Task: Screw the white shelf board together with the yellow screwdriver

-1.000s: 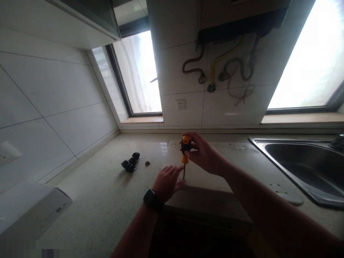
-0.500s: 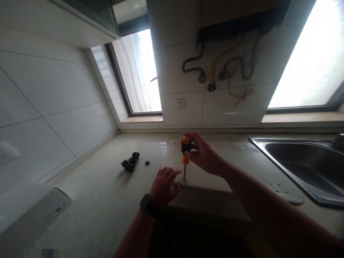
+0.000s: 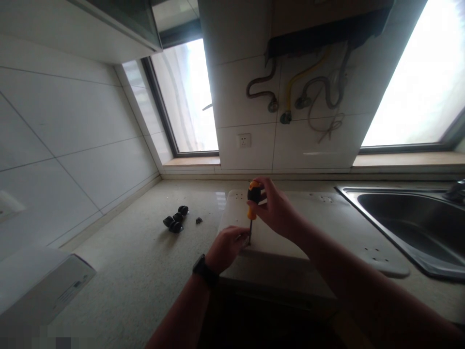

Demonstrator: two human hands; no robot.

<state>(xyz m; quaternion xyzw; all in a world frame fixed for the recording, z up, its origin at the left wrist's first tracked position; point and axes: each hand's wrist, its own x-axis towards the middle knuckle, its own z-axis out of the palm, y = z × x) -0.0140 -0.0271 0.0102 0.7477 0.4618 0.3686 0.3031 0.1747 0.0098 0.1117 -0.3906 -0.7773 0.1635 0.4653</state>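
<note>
My right hand (image 3: 271, 201) is closed round the orange and black handle of a screwdriver (image 3: 253, 194). The screwdriver stands nearly upright, its tip at the front left corner of a white panel (image 3: 290, 228) with groups of small holes in its corners. Beside the tip is my left hand (image 3: 228, 245), its fingers drawn together in a pinch; what lies between them is too small and dark to make out. To the left on the counter sit several black rounded pieces (image 3: 176, 220), with a little cluster of small black screws (image 3: 198, 220) next to them.
A steel sink (image 3: 410, 232) is set into the speckled counter (image 3: 138, 261) on the right. At the lower left lies a white box (image 3: 61, 286). Pipes and hoses (image 3: 290, 92) hang on the tiled wall, above and right of a socket (image 3: 244, 140).
My left hand's spread fingers have drawn together and moved closer to the screwdriver's tip. The screwdriver and my right hand have shifted slightly up and to the right.
</note>
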